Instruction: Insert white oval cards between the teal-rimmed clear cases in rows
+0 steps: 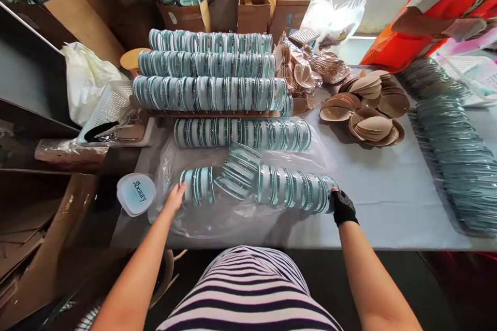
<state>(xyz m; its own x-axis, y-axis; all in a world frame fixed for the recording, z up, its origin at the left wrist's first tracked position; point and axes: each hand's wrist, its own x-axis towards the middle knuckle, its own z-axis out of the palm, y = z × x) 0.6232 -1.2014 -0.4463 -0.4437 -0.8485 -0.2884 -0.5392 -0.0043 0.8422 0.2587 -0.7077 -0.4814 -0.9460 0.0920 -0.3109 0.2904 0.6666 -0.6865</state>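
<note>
We press our bare left hand [174, 197] and black-gloved right hand [342, 208] flat against the two ends of the front row of clear round cases [264, 186], squeezing rather than clenching; it lies on plastic sheeting [217, 220] on the table [388, 201], buckled upward near its middle.

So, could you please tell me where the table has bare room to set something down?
The widest bare patch of table lies between the near row of discs, the tan pads and the overlapped discs at right. A strip along the near edge, in front of the right hand, is also free. The back and the left hand side are crowded.
</note>
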